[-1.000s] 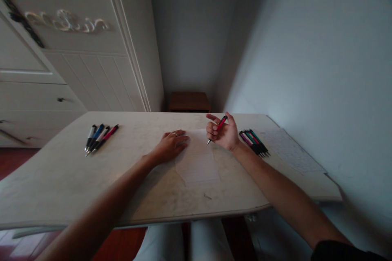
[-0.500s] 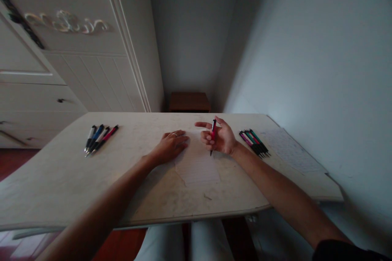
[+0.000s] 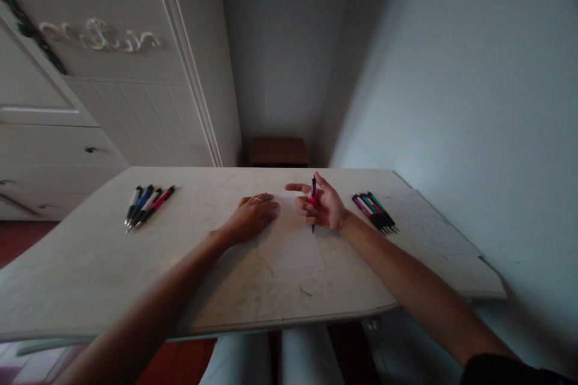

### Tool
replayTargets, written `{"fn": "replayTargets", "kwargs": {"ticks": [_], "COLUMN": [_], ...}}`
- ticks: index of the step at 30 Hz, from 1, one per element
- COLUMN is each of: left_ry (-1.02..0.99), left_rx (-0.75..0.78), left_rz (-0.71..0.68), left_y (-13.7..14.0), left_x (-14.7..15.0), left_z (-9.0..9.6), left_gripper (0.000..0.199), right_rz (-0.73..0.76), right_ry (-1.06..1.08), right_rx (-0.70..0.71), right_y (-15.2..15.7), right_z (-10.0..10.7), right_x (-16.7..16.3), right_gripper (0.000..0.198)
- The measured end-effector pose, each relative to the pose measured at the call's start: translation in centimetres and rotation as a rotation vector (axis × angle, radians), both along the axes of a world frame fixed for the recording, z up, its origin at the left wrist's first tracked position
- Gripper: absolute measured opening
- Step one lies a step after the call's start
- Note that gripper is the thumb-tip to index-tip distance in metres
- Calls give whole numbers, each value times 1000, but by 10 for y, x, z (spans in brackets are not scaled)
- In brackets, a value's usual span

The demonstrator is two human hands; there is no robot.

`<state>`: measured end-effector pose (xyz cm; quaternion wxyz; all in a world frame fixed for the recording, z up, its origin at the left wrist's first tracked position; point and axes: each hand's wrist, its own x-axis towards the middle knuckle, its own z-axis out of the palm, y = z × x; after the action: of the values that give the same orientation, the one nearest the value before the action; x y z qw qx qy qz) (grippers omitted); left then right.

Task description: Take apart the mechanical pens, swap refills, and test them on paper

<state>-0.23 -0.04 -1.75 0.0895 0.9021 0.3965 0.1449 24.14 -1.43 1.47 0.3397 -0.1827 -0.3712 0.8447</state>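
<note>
A pink and black pen (image 3: 313,195) is gripped in my right hand (image 3: 327,204), roughly upright with its tip pointing down above the paper. The palm is turned upward; my thumb and index finger stretch out while the other fingers curl round the pen. My left hand (image 3: 253,215), with a ring on one finger, lies flat with fingers extended at the left edge of a lined sheet of paper (image 3: 291,249). Under the hands, part of that sheet is hidden. Any writing on it is too faint to make out.
Several pens (image 3: 147,207) lie fanned at the left of the white table (image 3: 108,277). Several more pens (image 3: 376,213) lie side by side at the right, near a handwritten sheet (image 3: 433,225). A wall (image 3: 497,132) borders the right side; a white cabinet (image 3: 135,96) stands at the left.
The pen in my right hand has tilted slightly, from a lean to nearly vertical. My right hand has shifted a little to the left. My left hand stays put.
</note>
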Motion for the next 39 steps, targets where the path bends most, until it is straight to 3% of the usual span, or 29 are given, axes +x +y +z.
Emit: {"fn": "replayTargets", "kwargs": {"ticks": [27, 39], "left_ry": [-36, -5], "left_rx": [-14, -1], "left_rz": [0, -5], "left_y": [0, 1], "left_x": [0, -1], "left_z": [1, -1], "left_gripper": [39, 40], "right_rz": [108, -75], "right_ry": [37, 106], "right_rx": [54, 32], "right_y": [-2, -1], "right_z": [-2, -1], "right_x": [2, 1], "right_gripper": [65, 62]}}
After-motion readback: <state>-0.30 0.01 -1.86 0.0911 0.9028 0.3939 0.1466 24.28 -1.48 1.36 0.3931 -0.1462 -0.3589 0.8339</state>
